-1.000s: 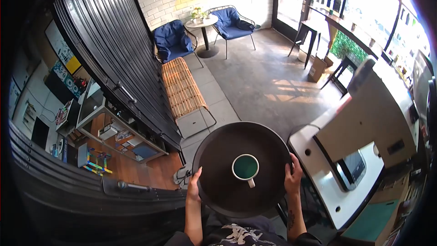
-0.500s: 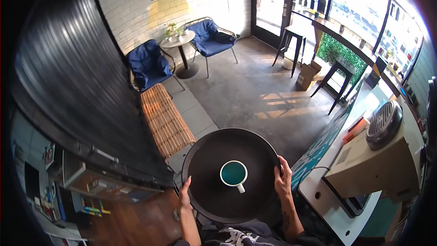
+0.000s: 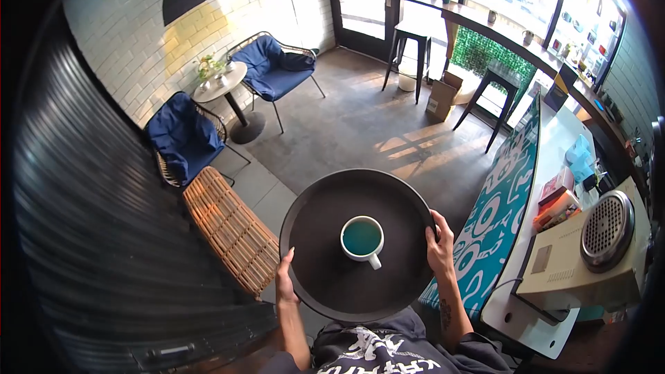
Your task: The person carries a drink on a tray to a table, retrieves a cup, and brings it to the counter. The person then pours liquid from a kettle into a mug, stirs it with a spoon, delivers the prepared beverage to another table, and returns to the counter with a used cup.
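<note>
A round black serving tray [image 3: 322, 235] is held level in front of my body. Near its middle stands a white cup [image 3: 375, 260] with a teal inside, upright, its handle turned toward me. My left hand [image 3: 285, 280] grips the tray's left rim, thumb on top and fingers hidden beneath. On the opposite side, my right hand [image 3: 440, 242] holds the right rim the same way, with the thumb over the edge. Neither hand touches the cup.
A wicker bench [image 3: 232, 225] and blue-cushioned chairs [image 3: 183, 131] line the left, beside a small round table [image 3: 232, 76]. To the right runs a counter [image 3: 530, 325] bearing a beige machine [image 3: 554, 256]. Black stools [image 3: 495, 90] and a cardboard box [image 3: 441, 99] stand ahead.
My view has moved forward and turned slightly right, so the chairs and bench appear further left. Both hands still hold the tray, with the cup standing on it.
</note>
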The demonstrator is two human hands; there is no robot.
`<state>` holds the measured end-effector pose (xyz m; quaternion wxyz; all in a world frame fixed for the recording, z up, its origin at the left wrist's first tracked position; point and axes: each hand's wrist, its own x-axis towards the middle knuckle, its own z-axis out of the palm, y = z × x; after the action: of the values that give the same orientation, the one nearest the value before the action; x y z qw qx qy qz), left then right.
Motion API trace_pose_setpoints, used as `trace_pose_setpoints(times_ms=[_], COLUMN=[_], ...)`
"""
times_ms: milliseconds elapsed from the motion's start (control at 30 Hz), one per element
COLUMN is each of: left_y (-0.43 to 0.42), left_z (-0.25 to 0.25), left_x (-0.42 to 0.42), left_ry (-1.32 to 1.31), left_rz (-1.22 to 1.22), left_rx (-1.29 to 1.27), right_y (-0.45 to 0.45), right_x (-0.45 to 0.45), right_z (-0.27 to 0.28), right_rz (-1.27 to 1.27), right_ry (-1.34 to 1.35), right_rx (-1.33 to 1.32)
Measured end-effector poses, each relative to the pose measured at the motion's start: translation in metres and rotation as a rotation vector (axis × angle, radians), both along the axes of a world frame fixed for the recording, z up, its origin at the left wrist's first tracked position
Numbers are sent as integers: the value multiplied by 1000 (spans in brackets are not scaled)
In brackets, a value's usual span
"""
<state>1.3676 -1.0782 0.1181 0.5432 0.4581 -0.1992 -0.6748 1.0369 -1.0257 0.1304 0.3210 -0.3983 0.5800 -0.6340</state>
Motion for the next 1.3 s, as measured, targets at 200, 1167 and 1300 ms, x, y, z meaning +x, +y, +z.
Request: trace_pose_setpoints(times_ms=[200, 1167, 1300], left_y=[-154, -742, -815], left_z=[-2, 3, 17], left_x=[-65, -439, -501], left_ry=[59, 484, 443], left_rz=[-122, -513, -611], left_rx=[37, -170, -35], right_y=[-129, -634, -691], right_x=[-59, -393, -439], right_z=[4, 10, 21], right_rz=[-79, -485, -557], right_ry=[18, -81, -81], right_rx=[-9, -76, -82])
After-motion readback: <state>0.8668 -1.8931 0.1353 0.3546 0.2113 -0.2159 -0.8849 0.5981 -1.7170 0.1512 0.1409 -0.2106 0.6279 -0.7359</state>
